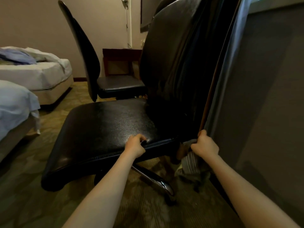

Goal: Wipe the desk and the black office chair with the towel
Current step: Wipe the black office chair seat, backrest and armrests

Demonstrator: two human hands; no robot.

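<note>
Chair (105, 129) front leftward, backrest upright; left hand (134, 145) grip tight on seat edge, right hand (204, 145) grip round towel (190, 163).

Two black office chairs (107, 129) (120, 84), two beds (41, 74) (13, 102), two hands (134, 145) (204, 145), one towel (190, 162)

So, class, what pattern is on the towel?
The towel is grey with pale stripes; the head view shows it.
</note>
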